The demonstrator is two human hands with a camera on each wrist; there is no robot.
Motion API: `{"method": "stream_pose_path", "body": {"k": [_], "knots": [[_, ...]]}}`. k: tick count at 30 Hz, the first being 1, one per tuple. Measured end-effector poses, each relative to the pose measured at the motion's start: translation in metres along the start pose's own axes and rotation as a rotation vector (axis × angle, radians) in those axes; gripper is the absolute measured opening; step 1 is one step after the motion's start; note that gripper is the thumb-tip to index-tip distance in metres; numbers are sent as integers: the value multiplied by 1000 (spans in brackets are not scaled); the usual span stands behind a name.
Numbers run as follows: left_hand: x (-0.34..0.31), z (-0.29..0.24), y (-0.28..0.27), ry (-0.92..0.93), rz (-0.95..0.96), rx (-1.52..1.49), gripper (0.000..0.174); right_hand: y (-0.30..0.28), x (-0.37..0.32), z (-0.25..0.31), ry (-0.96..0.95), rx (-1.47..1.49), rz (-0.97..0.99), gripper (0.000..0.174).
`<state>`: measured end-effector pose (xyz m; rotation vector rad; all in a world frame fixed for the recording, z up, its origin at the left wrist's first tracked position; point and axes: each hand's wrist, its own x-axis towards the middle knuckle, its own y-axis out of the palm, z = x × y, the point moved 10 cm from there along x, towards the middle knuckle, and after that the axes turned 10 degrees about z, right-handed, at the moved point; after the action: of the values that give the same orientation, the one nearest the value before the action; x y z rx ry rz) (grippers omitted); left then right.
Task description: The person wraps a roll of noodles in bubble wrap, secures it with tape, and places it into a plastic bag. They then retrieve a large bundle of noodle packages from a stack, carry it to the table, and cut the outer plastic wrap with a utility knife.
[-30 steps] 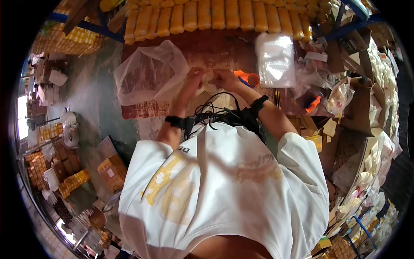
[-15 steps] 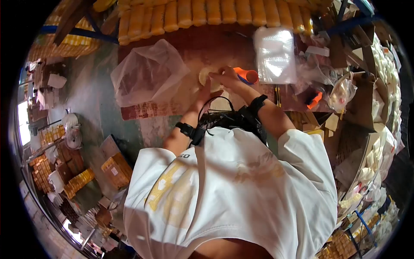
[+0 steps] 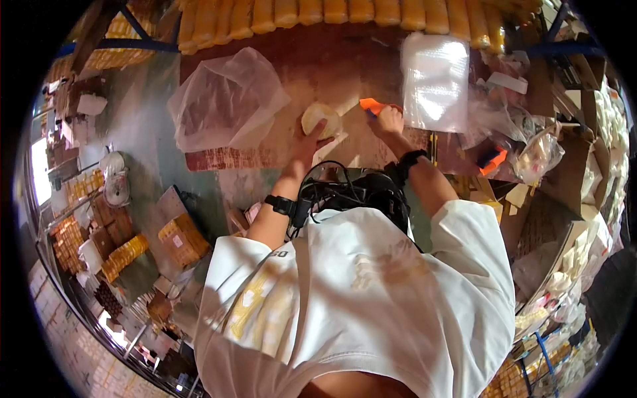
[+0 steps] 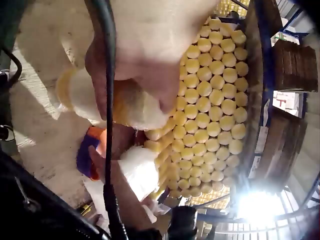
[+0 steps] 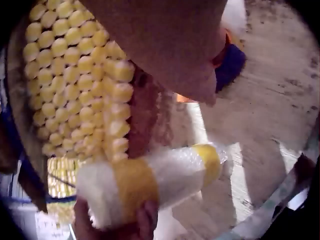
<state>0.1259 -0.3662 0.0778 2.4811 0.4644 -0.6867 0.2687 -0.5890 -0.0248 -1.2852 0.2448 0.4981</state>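
Observation:
My left hand (image 3: 310, 134) grips a short roll wrapped in bubble film (image 3: 320, 119) with yellow tape bands, held over the brown worktable (image 3: 332, 69). In the left wrist view my fingers curl around the roll (image 4: 95, 100). In the right wrist view the roll (image 5: 150, 182) lies below my palm, with left-hand fingertips (image 5: 142, 220) under it. My right hand (image 3: 387, 121) sits to the right, closed on an orange and blue tape dispenser (image 3: 369, 105) lying on the table. The dispenser (image 5: 229, 61) shows partly under my right hand, and also as an orange shape (image 4: 92, 150) in the left wrist view.
A crumpled clear plastic bag (image 3: 225, 99) lies at the table's left and a stack of clear sleeves (image 3: 434, 79) at its right. Rows of yellow rolls (image 3: 345, 10) line the far edge. Another orange tool (image 3: 494, 158), bags and cardboard boxes (image 3: 557, 172) crowd the right.
Both hands were together on the wrapped roll. My right hand has left it and moved right onto the orange dispenser, while the left hand keeps the roll alone.

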Motion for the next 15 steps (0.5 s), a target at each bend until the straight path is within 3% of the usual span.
{"method": "stream_pose_path", "body": {"k": [3,4,7,8,11,14,15], "knots": [[-6,-3,1,-4,37,7,62,3,1,11,-227,183,-78,58],[-9,-3,-2,-15,26,22,63,10,5,4,-193,410,78,54],[-10,-9,1,-21,7,63,64,16,8,10,-242,377,196,49],[-12,-12,4,-13,1,76,65,14,1,14,-382,447,360,43],[-6,-11,4,0,13,107,68,-3,-50,22,-291,958,891,60],[-6,-11,3,3,-19,155,71,-71,-91,17,-142,1068,710,64],[-6,-12,2,5,-37,176,72,-109,-111,34,-222,986,691,66]]}}
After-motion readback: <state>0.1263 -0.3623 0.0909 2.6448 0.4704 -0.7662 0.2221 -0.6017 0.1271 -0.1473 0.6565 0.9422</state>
